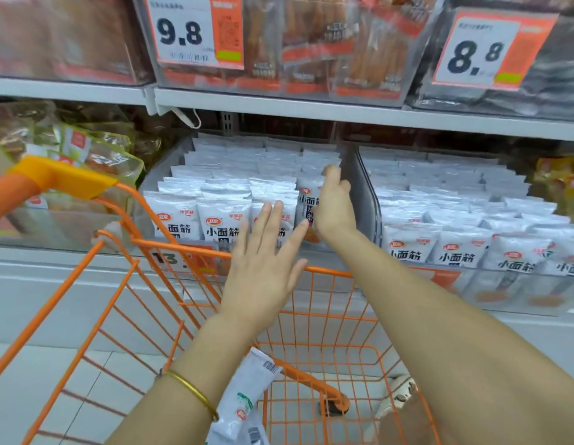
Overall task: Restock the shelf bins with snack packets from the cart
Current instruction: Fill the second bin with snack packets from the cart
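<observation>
One cart [70, 293], two full bins [163, 176] [366, 187], two hands [263, 271] [333, 205]

Two bins of white packets [223, 224] beyond counting: left bin [359, 187], right bin [503, 293]. One orange cart [13, 194]; one left hand [263, 268], one right hand [335, 205]; one bracelet [191, 391]; three price tags [195, 32], one half hidden.

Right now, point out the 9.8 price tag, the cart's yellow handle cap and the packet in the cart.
9.8 price tag [183, 32]: head view, on the printed digits.
yellow handle cap [59, 176]: head view, on its top face.
packet in the cart [250, 385]: head view, on its white face.
</observation>
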Tool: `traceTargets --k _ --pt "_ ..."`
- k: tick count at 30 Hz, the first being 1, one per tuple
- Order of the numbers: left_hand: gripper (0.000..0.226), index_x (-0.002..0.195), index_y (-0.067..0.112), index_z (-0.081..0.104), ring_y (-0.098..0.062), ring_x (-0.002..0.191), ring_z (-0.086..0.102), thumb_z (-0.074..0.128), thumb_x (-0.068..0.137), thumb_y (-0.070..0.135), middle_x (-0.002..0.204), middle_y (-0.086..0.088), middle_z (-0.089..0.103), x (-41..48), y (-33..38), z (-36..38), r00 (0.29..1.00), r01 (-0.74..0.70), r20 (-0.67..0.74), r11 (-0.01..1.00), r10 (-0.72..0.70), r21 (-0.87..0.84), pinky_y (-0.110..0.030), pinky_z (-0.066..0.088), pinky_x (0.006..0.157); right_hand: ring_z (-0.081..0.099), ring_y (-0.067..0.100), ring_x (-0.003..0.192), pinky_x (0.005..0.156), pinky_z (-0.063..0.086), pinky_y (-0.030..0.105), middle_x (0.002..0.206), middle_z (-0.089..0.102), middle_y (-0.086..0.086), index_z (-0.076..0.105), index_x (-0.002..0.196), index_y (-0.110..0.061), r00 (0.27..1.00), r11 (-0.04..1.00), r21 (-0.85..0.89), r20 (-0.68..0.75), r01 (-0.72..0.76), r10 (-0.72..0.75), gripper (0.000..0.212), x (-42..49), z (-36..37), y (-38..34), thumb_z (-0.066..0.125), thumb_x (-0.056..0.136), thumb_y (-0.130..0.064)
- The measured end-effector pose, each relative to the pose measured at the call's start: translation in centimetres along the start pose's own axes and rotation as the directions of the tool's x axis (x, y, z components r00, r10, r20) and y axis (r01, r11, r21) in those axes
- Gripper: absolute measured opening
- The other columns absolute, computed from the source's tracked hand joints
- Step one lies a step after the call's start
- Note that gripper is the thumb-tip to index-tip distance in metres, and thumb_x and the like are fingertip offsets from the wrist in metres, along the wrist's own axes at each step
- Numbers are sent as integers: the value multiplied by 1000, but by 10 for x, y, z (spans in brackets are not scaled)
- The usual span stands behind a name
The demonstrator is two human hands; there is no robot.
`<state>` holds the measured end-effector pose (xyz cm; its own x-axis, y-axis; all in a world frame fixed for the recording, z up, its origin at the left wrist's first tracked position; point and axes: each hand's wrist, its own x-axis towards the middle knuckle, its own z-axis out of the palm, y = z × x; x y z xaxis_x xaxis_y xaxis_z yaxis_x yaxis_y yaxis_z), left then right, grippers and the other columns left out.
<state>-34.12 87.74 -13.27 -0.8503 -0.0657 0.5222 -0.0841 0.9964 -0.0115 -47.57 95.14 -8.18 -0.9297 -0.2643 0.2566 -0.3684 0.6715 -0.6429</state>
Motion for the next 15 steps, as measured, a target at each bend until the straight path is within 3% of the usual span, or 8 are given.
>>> traceTargets --k 3,7,15 --pt "53 143 23 34 -31 142 22 26 95 43 151 -18 27 0 0 1 1000 9 13 1000 -9 5 -53 24 112 47 33 79 69 37 37 127 33 20 28 133 -12 999 999 -2 -2 -53 53 49 13 8 4 33 89 9" --pt "53 142 23 36 -31 142 22 26 94 42 151 -18 28 1 0 2 1000 13 0 1000 -13 6 -53 23 111 54 40 91 72 41 40 128 31 21 28 134 -11 993 993 -36 -55 -110 108 54 19 11 6 33 86 13" --pt "53 143 22 36 -31 142 22 25 94 42 151 -18 27 2 -1 2 1000 15 13 1000 -15 2 -53 24 112 55 40 93 79 48 43 132 29 22 16 144 -13 995 985 -134 -11 -104 104 66 18 12 7 39 87 12"
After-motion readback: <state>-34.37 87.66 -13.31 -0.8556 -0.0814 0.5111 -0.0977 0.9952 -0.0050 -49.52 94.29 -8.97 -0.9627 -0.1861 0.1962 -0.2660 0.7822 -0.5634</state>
